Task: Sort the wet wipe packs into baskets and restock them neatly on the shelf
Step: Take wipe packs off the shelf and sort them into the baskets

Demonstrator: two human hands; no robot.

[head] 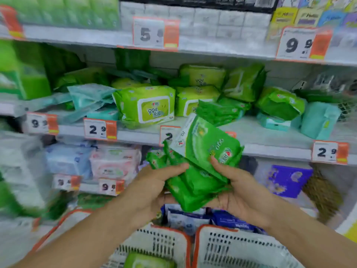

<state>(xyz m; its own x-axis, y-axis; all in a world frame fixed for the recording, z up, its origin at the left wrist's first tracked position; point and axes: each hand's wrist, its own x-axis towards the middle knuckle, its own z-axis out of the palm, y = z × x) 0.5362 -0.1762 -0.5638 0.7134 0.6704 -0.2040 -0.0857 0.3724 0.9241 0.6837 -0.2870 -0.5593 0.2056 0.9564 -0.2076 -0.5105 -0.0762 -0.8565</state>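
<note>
Shelf [270, 130] crammed with green and teal packs in disorder; price tags along edge; store aisle, frame blurred. Two white baskets [222, 248] set below, left one with one green pack inside. Bundle of small green wipe packs [197, 171] held above baskets, gripped by left hand [154, 182] and right hand [239, 184]. Risk judged: loose fanned bundle could be dropped; slippery film blamed.

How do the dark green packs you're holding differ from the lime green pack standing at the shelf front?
The dark green packs are flat and thin, several bunched between the left hand and right hand; the lime green pack is thick and blocky. The held packs tilt in the air; the lime one stands on the shelf, label facing out. Both carry "999" print.
</note>
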